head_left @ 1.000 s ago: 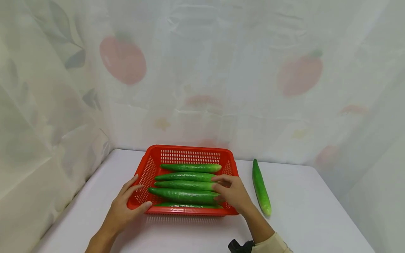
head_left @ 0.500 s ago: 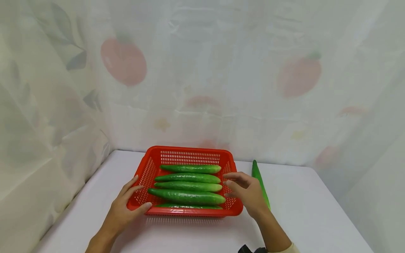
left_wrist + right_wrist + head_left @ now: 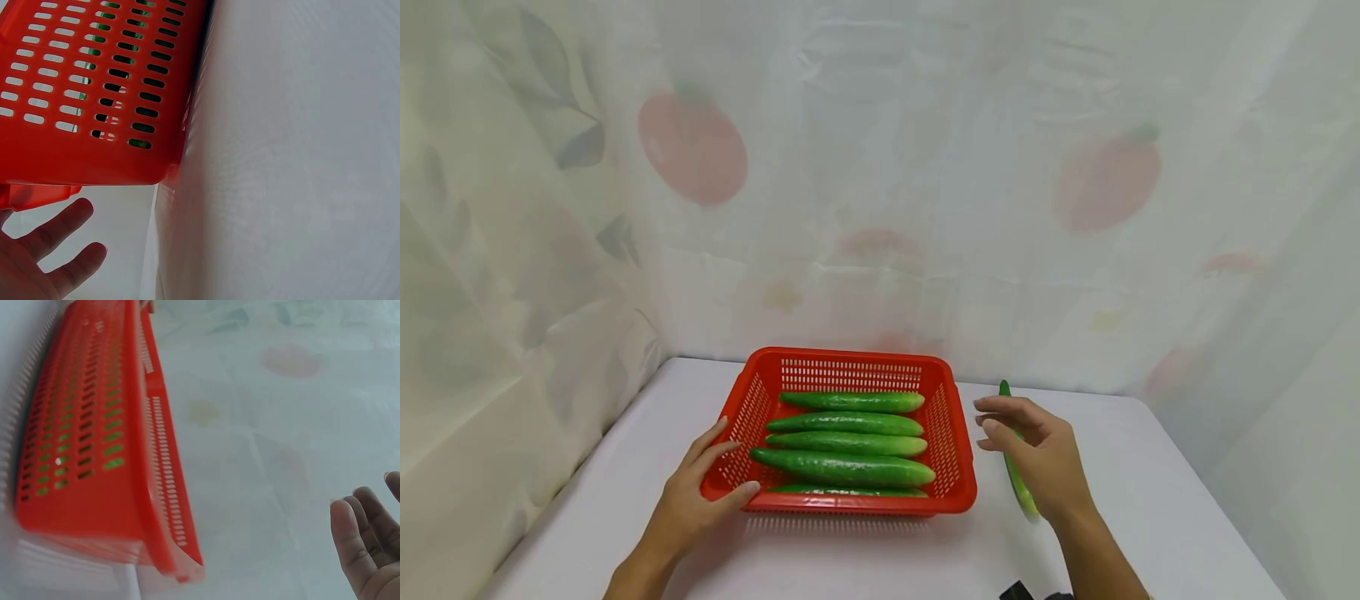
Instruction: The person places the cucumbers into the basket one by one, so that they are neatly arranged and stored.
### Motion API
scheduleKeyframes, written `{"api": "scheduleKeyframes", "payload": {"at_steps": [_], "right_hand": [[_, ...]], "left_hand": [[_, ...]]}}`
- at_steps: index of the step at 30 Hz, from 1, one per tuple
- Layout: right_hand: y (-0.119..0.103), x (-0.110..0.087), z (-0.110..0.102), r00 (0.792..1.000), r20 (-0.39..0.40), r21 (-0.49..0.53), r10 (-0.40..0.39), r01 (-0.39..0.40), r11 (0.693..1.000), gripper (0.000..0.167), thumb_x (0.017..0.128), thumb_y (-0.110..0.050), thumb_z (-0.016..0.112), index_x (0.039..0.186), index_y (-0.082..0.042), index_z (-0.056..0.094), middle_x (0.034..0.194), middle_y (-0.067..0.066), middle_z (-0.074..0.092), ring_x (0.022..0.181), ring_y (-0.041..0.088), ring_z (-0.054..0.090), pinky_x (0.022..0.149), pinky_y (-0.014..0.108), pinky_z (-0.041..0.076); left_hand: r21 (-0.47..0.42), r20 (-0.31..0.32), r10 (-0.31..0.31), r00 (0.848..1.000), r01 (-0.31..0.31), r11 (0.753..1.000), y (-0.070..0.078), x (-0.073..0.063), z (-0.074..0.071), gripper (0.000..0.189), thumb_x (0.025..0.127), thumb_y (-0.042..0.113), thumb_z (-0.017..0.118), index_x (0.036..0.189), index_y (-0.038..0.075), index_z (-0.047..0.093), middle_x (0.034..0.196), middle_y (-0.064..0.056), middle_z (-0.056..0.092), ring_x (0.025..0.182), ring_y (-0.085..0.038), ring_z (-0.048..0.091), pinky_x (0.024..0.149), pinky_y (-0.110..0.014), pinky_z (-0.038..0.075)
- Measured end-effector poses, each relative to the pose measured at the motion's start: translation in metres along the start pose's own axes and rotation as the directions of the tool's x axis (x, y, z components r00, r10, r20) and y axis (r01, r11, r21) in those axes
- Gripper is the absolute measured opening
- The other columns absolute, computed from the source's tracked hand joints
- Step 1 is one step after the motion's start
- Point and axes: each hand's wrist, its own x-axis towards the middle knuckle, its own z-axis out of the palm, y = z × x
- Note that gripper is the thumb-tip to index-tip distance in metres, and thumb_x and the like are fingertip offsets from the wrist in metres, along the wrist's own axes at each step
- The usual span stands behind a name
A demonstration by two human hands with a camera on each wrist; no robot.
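Note:
A red slotted plastic basket (image 3: 958,492) holds several green cucumbers (image 3: 844,468) lying crosswise, one behind another. My left hand (image 3: 688,496) rests at its front left corner, fingers spread over the left rim and thumb tip at the front rim. In the left wrist view, two fingers of the left hand (image 3: 47,250) extend past the basket's end. To the right of the basket, my right hand (image 3: 1037,454) hovers with loosely bent fingers and nothing in them. It partly hides a single cucumber (image 3: 1024,497) lying lengthwise on the table.
The table (image 3: 1120,500) has a white cover. Pale curtains (image 3: 880,167) printed with fruit close off its back and left side. A black strap piece (image 3: 1017,592) shows near the right wrist at the bottom edge.
My right hand has let go of the front cucumber in the basket and moved right, past the rim to above the lone cucumber. The left hand has stayed in place.

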Motion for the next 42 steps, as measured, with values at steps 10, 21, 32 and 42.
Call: {"api": "scheduleKeyframes", "payload": {"at_steps": [10,21,32,42], "right_hand": [[-0.006,-0.008,-0.028,0.996,-0.084,0.04,-0.023,0.026,0.999,0.027,0.091,0.004,0.063,0.117,0.009,0.06,0.114,0.02,0.063,0.102,0.031,0.059,0.079,0.034,0.053],[0.012,-0.021,-0.05,0.973,-0.231,0.032,0.007,0.001,0.999,0.034,0.089,0.006,0.064,0.123,0.009,0.057,0.114,0.016,0.063,0.105,0.024,0.06,0.085,0.027,0.049],[0.042,-0.032,-0.055,0.915,-0.384,-0.008,0.126,-0.14,0.99,0.038,0.091,-0.001,0.066,0.127,0.002,0.057,0.119,0.014,0.062,0.111,0.02,0.057,0.088,0.02,0.045],[0.085,-0.039,-0.055,0.874,-0.442,-0.021,0.204,-0.237,0.971,0.038,0.09,-0.003,0.067,0.126,0.0,0.058,0.118,0.009,0.062,0.109,0.018,0.056,0.086,0.017,0.045]], "left_hand": [[0.005,0.001,-0.004,1.0,0.004,1.0,0.0,0.0,0.0,0.054,0.077,0.03,0.082,0.122,0.009,0.06,0.151,0.004,0.033,0.133,-0.032,0.034,0.091,-0.063,0.034],[0.006,-0.002,-0.001,1.0,0.001,1.0,0.002,-0.001,-0.001,0.053,0.077,0.03,0.082,0.122,0.009,0.06,0.151,0.004,0.034,0.132,-0.032,0.035,0.091,-0.063,0.034],[0.006,-0.006,0.005,1.0,-0.005,1.0,0.003,0.0,-0.001,0.053,0.077,0.029,0.082,0.122,0.009,0.061,0.151,0.003,0.034,0.133,-0.032,0.035,0.091,-0.064,0.034],[-0.003,-0.019,0.016,1.0,-0.016,1.0,0.0,0.0,-0.001,0.053,0.076,0.028,0.083,0.121,0.008,0.061,0.15,0.002,0.035,0.132,-0.031,0.036,0.092,-0.06,0.034]]}}
